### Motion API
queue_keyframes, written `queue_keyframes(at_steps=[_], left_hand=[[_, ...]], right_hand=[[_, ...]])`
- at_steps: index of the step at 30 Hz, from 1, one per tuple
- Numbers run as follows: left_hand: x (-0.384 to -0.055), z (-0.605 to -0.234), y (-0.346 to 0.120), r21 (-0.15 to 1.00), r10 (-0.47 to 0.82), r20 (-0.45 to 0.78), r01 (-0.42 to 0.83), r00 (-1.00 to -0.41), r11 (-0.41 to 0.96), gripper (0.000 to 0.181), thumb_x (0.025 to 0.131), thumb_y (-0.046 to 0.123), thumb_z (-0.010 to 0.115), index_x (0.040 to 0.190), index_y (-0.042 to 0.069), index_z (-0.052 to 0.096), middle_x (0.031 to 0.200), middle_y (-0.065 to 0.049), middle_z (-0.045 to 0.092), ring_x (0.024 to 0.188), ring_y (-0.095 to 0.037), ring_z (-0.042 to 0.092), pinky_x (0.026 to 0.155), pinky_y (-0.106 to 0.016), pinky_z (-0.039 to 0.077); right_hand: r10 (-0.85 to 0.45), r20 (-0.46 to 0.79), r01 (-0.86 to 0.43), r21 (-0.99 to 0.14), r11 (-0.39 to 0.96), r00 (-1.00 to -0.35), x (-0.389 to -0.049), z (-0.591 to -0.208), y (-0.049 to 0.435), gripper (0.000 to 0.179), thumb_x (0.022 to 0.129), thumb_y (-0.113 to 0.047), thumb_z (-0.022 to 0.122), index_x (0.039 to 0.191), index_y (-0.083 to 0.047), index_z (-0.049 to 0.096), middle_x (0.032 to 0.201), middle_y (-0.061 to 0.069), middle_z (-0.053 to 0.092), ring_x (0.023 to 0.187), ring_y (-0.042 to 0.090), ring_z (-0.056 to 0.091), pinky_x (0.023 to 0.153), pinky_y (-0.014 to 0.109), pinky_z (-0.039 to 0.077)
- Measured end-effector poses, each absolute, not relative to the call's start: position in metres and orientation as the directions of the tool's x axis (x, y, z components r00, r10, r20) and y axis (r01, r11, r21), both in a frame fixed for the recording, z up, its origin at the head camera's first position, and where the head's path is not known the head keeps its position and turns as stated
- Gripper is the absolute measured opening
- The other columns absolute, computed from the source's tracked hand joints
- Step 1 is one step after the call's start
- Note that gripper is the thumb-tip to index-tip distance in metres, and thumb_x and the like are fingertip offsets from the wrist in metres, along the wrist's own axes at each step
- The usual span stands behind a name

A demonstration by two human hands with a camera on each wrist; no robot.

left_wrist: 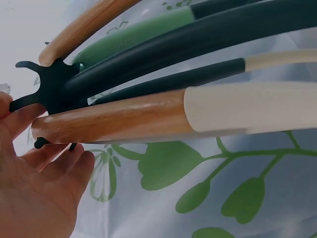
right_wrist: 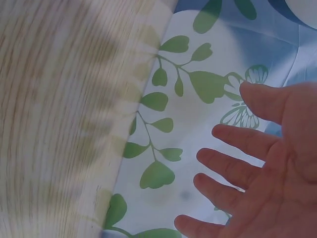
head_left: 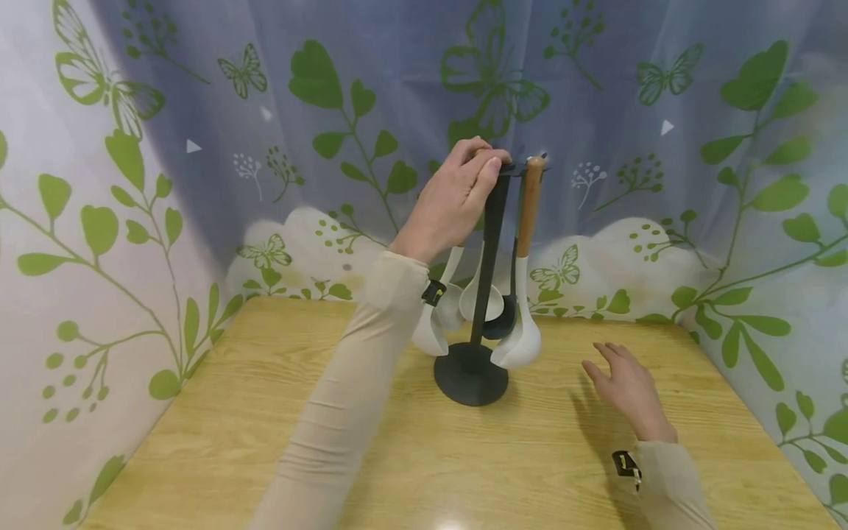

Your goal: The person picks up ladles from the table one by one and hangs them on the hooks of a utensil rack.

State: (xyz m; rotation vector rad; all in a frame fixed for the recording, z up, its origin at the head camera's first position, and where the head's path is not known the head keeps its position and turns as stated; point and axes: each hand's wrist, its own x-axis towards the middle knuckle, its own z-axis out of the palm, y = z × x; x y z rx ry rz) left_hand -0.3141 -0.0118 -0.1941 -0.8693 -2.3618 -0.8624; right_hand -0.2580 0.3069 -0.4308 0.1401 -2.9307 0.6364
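A black utensil rack (head_left: 489,272) stands on a round base. My left hand (head_left: 457,195) grips its top, where the left wrist view has thumb and fingers about the hooked head (left_wrist: 52,84). On the rack's right side hangs a white ladle (head_left: 523,344) with a wooden handle. A black utensil (head_left: 502,324) and several pale ones hang behind and to the left, including a white ladle (head_left: 430,335) partly covered by my sleeve. One handle is green (left_wrist: 133,37). Over the table at right, my right hand (head_left: 626,386) holds nothing, its fingers spread.
The wooden table (head_left: 265,383) ends at a printed curtain (head_left: 397,96) with leaves and butterflies, close behind the rack. More printed cloth (head_left: 59,243) runs along the left and right sides.
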Motion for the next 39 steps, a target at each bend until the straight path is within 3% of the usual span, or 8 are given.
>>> queue_keyframes(at_steps=[7,12,16,28,39], left_hand=[[-0.309,-0.209,-0.021,0.325,0.4,0.638,0.702,-0.658,0.634,0.05,0.106,0.047,0.023,0.155,0.041,0.022,0.165,0.009,0.011,0.148,-0.014,0.025,0.113,-0.044,0.036],[-0.301,-0.223,-0.037,0.303,0.355,0.704,0.712,-0.615,0.633,0.051,0.106,0.045,0.028,0.156,0.038,0.022,0.165,0.005,0.014,0.15,-0.015,0.02,0.11,-0.048,0.039],[-0.294,-0.239,-0.053,0.319,0.339,0.711,0.712,-0.616,0.625,0.054,0.104,0.05,0.025,0.156,0.036,0.022,0.164,0.001,0.018,0.15,-0.017,0.02,0.112,-0.05,0.036],[-0.276,-0.293,-0.087,0.336,0.365,0.576,0.619,-0.731,0.71,0.054,0.105,0.052,0.025,0.156,0.034,0.024,0.162,-0.007,0.022,0.152,-0.028,0.015,0.121,-0.048,0.02],[-0.28,-0.33,-0.109,0.322,0.339,0.501,0.535,-0.796,0.781,0.06,0.102,0.06,0.028,0.155,0.032,0.029,0.16,-0.013,0.025,0.151,-0.035,0.011,0.121,-0.054,0.016]], right_hand=[[-0.054,0.114,-0.097,-0.417,0.904,-0.992,-0.256,-0.437,0.311,0.064,0.105,-0.04,0.042,0.145,0.01,0.037,0.148,0.039,0.029,0.138,0.058,0.021,0.103,0.076,0.021],[-0.062,0.101,-0.099,-0.433,0.896,-0.993,-0.255,-0.438,0.312,0.069,0.105,-0.046,0.038,0.146,0.01,0.035,0.149,0.04,0.027,0.138,0.059,0.019,0.104,0.076,0.02],[-0.061,0.092,-0.096,-0.439,0.893,-0.994,-0.256,-0.437,0.311,0.071,0.105,-0.048,0.035,0.146,0.01,0.034,0.149,0.04,0.026,0.138,0.059,0.018,0.104,0.075,0.02],[-0.075,0.078,-0.102,-0.44,0.892,-0.994,-0.257,-0.436,0.306,0.07,0.106,-0.047,0.032,0.148,0.009,0.033,0.149,0.04,0.026,0.139,0.058,0.017,0.108,0.073,0.018],[-0.084,0.089,-0.115,-0.438,0.892,-0.992,-0.255,-0.437,0.301,0.069,0.106,-0.047,0.031,0.148,0.008,0.033,0.15,0.04,0.025,0.14,0.058,0.016,0.108,0.073,0.017]])
